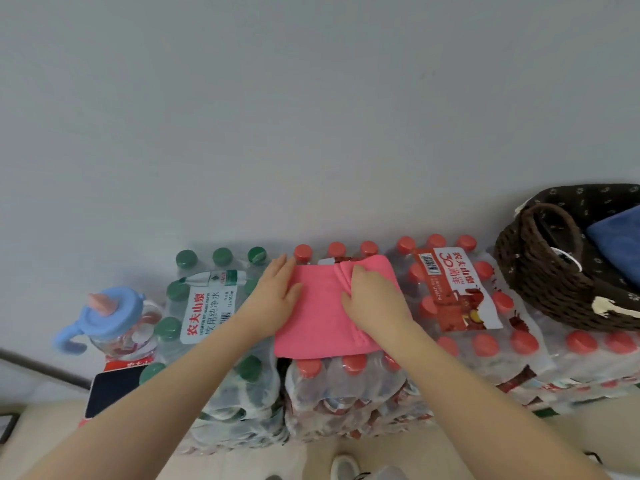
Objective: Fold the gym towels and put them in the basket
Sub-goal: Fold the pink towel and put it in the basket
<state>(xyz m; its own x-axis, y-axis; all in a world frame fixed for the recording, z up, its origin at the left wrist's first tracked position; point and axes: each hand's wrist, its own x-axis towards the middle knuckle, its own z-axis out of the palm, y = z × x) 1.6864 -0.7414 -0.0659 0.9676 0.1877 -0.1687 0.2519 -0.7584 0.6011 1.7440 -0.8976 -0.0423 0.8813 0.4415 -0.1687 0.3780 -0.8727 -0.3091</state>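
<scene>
My left hand (pixel 277 289) lies flat, fingers straight, pressing the left edge of the pink towel (pixel 318 317), a soft, matte rectangle of terry-like cloth. My right hand (pixel 372 296) rests on the towel's right part, its fingertips curled into a bunch of thin folded layers near the far edge, pinching them. The towel sits on top of a shrink-wrapped pack of red-capped bottles (pixel 349 386), the clear plastic film glossy and crinkled over round caps. To its left stands a similar pack of green-capped bottles (pixel 204 306) with a white label, and to its right another red-capped pack (pixel 460 296) with a red-and-white label. The basket (pixel 547 282) is at the far right on more bottle packs: dark brown woven wicker, rounded, with a looped handle and a dark patterned fabric lining. A folded blue towel (pixel 616 244) lies inside it. At the far left a clear cup with a blue lid (pixel 110 317) and looped handle stands beside the green pack
</scene>
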